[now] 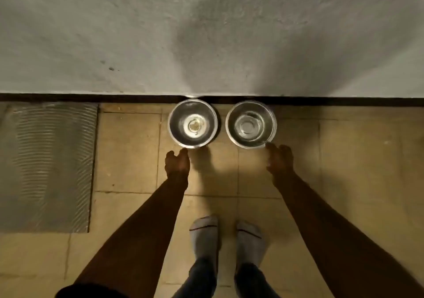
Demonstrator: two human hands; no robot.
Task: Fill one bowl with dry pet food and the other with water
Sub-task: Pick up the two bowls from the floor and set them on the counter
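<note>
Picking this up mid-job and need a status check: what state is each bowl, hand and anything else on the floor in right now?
Left bowl: upright by the wall, nearly empty, a small bit of residue at the bottom.
Right bowl: upright by the wall, looks clear inside; water cannot be confirmed.
Left hand: open, fingertips at the left bowl's near rim.
Right hand: open, fingertips at the right bowl's near rim.
Mat: flat on the floor, left of the bowls.

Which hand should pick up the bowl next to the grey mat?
Left. The left hand is right below that bowl, fingertips almost at its rim. The right hand sits by the other bowl, farther away.
</note>
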